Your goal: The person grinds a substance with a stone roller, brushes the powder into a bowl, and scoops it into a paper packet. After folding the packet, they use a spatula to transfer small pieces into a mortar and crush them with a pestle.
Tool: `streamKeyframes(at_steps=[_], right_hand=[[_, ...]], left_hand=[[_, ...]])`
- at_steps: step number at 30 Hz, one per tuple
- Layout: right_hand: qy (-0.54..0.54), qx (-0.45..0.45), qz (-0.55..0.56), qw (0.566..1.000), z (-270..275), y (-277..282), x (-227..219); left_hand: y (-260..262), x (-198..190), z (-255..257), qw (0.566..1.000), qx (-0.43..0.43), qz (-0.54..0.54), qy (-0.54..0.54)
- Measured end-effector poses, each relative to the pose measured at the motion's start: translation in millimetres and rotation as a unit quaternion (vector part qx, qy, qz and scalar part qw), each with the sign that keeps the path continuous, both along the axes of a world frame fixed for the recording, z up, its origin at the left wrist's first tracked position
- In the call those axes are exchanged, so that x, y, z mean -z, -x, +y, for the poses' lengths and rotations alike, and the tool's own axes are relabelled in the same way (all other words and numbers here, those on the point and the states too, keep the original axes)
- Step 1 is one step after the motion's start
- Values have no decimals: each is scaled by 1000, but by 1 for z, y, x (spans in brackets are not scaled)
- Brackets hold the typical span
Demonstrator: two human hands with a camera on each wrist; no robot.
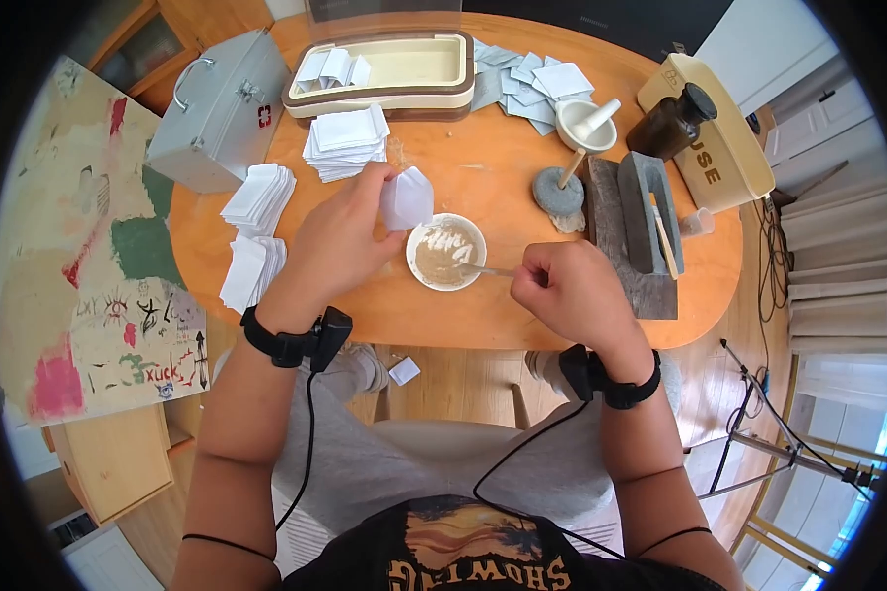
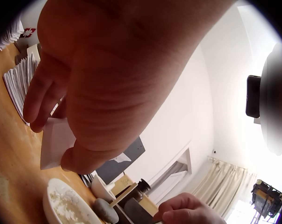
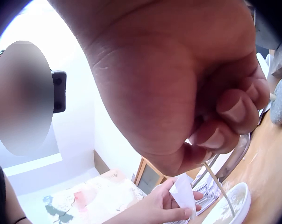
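one paper packet (image 1: 409, 200) pinched in left hand (image 1: 350, 231) | right hand (image 1: 574, 286) grips thin tool (image 1: 496, 271), tip in powder (image 1: 436, 262) bowl (image 1: 482, 239) near counter (image 1: 443, 323) front edge | likely scooping; next calls for level lift into packet

A room of a home, it seems, with wooden floor (image 1: 455, 366), pale curtains (image 1: 823, 286), wooden cabinet (image 1: 207, 18), serving as small craft corner, mortar (image 1: 589, 143) and mixing bowl (image 1: 445, 288) on the bench (image 1: 498, 192).
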State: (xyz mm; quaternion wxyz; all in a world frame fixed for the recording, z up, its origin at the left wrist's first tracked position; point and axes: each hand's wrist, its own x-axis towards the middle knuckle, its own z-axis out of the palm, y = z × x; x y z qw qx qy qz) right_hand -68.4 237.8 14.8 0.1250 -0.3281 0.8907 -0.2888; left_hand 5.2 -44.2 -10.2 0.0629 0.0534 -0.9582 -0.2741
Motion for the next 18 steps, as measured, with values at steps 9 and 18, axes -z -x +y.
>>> streamKeyframes(at_steps=[9, 18], right_hand=[[3, 41, -200, 979, -5, 12, 12], [70, 79, -415, 904, -9, 16, 51]], left_hand=[[-1, 0, 2, 999, 35, -25, 27], [-4, 6, -5, 998, 62, -17, 28]])
